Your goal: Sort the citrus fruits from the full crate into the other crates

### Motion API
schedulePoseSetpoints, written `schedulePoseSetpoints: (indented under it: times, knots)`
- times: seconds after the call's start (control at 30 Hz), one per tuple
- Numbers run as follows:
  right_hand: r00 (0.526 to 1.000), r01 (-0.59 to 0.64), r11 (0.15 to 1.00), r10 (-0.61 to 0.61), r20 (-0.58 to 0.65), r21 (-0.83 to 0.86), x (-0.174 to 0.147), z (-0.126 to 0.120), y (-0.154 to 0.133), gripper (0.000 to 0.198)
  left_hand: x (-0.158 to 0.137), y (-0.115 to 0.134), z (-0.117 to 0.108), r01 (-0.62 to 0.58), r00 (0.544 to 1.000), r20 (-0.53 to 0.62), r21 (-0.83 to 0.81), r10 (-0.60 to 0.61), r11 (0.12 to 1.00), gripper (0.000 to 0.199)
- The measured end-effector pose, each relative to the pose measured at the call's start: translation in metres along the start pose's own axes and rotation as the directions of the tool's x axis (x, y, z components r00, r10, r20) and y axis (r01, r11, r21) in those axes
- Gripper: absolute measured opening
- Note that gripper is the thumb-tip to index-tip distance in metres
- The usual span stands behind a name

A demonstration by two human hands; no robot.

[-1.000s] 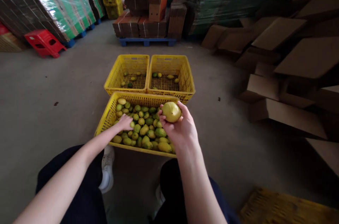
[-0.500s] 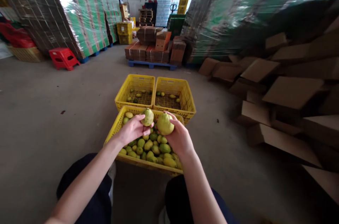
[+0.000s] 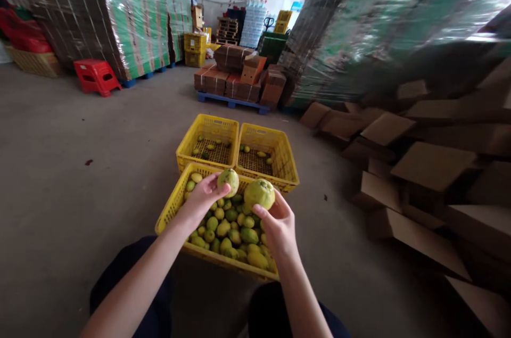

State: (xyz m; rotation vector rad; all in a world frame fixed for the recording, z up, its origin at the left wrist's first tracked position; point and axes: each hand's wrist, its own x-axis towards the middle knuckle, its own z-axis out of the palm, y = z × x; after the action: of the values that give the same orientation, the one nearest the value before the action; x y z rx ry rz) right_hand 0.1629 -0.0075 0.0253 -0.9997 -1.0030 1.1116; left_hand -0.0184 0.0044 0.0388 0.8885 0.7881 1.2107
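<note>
Two yellow-green lemons are held up side by side above a yellow crate. My left hand is closed around the smaller lemon, which has dark specks on its skin. The larger, rounder lemon sits in my right hand, thumb at its lower side and fingers behind. Beneath both hands, the crate is filled with many loose green and yellow lemons. My wrists and palms partly cover the crate's contents.
Behind stand two more yellow crates, one left and one right, with a few lemons in each. Flattened cartons lie on a blue pallet. Open cardboard boxes pile up at right; a red stool stands left.
Both lemons have been turned in my fingers, and the right one now shows its end upward. My right thumb has shifted to the near side. The view has tilted slightly.
</note>
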Motion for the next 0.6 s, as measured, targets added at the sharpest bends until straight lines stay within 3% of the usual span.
schedulePoseSetpoints:
  times: [0.17,0.37,0.6]
  knots:
    - [0.973,0.229,0.963,-0.229,0.017,-0.141,-0.004,-0.001,0.003,0.063,-0.005,-0.006,0.01,-0.078,0.996,-0.03,0.091,0.081,0.993,0.058]
    - [0.902,0.413,0.831,-0.428,0.047,-0.373,-0.011,-0.002,0.002,0.062,-0.004,-0.007,0.009,-0.294,0.945,-0.073,0.242,0.319,0.925,0.049]
    - [0.873,0.471,0.821,-0.487,0.034,-0.323,-0.015,-0.005,-0.001,0.062,-0.01,-0.008,0.009,-0.546,0.815,0.134,0.503,0.563,0.67,0.046]
